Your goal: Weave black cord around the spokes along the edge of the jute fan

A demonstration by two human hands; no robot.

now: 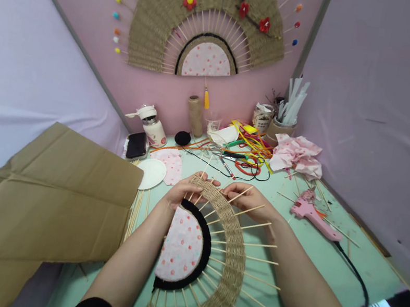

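A half-round woven fan (236,257) with thin sticks fanning outward lies tilted over the front of the table. Its inner half-disc (182,247) is pink flowered cloth with a black rim. My left hand (187,188) grips the far end of the woven band, fingers partly behind it. Just to the right, my right hand (243,197) has its fingers pinched together by the band's outer edge, among the sticks. Whatever strand sits between those fingertips is too small to make out.
A pink glue gun (315,218) with a black cord lies at right. Cardboard (73,204) covers the left. Behind stand a white bottle (155,131), a cardboard tube (195,116), coloured strands and jars. A finished fan (152,22) hangs on the wall.
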